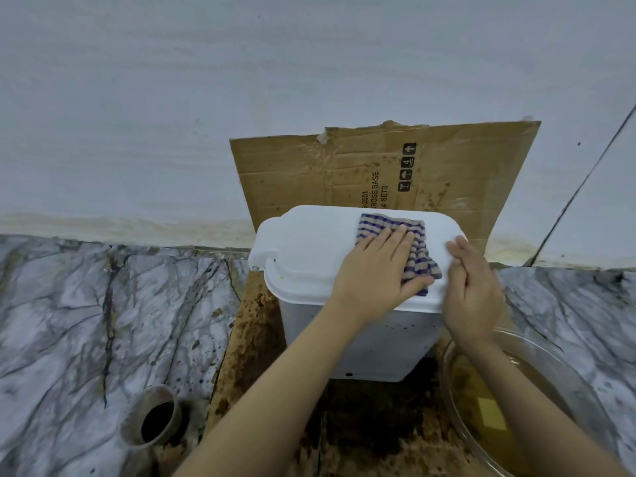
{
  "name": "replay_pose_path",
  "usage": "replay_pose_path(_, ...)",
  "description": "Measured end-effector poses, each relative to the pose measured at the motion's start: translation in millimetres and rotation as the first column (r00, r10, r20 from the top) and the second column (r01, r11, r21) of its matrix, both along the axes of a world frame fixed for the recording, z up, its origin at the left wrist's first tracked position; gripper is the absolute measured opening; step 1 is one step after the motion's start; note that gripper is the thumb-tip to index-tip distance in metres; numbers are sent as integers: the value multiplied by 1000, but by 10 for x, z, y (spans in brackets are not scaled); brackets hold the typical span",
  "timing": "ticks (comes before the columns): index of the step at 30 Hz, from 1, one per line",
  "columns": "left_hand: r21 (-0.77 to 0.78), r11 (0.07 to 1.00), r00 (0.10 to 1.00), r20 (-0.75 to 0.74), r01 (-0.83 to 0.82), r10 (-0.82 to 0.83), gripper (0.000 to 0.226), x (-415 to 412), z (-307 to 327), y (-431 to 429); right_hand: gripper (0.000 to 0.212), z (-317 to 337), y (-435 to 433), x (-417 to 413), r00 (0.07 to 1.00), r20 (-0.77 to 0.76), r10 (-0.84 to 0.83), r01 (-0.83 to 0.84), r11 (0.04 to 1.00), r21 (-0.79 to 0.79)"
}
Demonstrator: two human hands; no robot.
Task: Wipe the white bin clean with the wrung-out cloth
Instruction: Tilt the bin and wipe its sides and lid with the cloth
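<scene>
Cloth [418, 256] pressed under flat, open left grip [378, 266] on white bin [309, 249] lid | right grip [471, 290] open, resting on lid edge | risk: hard push may tip bin twd brown-water bowl [550, 356]

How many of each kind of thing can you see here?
Hands: 2, left hand and right hand
Bins: 1, white bin
Cloths: 1, checked cloth
Bowls: 1, glass bowl
Cardboard: 1, cardboard sheet
Pipes: 1, floor pipe
Total: 7

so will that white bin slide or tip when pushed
Probably light: the white bin looks like thin plastic, so it may slide. It narrows toward its base, so a sideways push could tip it. The right hand on the lid likely steadies it.
</scene>
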State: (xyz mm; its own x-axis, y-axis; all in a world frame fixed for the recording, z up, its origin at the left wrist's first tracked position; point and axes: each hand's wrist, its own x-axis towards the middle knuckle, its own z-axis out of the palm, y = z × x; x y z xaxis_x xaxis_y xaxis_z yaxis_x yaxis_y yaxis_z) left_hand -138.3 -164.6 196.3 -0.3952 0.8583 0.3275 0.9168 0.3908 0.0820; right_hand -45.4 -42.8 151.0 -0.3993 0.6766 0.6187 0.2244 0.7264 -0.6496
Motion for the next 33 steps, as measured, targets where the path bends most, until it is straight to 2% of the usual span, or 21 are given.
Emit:
replay_pose_path(2, -12, 1000, 998, -66, 23, -24, 73, -75, -1, -128, 47, 4, -2, -3, 1000, -8, 8, -9, 1000, -4)
replay_pose_path(5, -50, 997, 997, -54, 54, -56, 73, -241, 1, -383, 44, 1, -3, 0, 1000, -21, 13, -13, 1000, -16)
replay_pose_path(9, 75, 996, 997, -62, -46, 51, 74, -468, -43, -792, 41, -3, -1, -13, 1000, -27, 9, -9, 1000, -19)
replay_pose_path(12, 281, 926, 968, 95, -250, 232, 76, -420, -221, -957, 44, -24, -14, -38, 999, -33, 0, 0, 1000, -6)
replay_pose_path(15, 426, 742, 849, 363, -518, 385, 77, -69, -394, -809, 43, -27, -13, -38, 999, -34, -18, 18, 1000, -16)
replay_pose_path(18, 475, 596, 751, 533, -647, 390, 76, 205, -483, -647, 42, -26, -20, -24, 999, -47, -13, 12, 1000, -18)
replay_pose_path(22, 481, 443, 627, 724, -757, 286, 79, 315, -472, -609, 42, -15, -29, -16, 999, -47, -2, 1, 1000, -20)
replay_pose_path(28, 516, 462, 658, 718, -722, 226, 75, 426, -470, -604, 40, -30, -8, -37, 998, -51, -25, 24, 1000, -16)
replay_pose_path(31, 480, 410, 590, 783, -775, 199, 68, 226, -386, -644, 42, -30, 5, -34, 999, -47, -22, 22, 1000, -6)
replay_pose_path(33, 460, 410, 572, 792, -788, 211, 63, 156, -351, -681, 43, -29, 8, -41, 999, -45, -24, 24, 1000, -1)
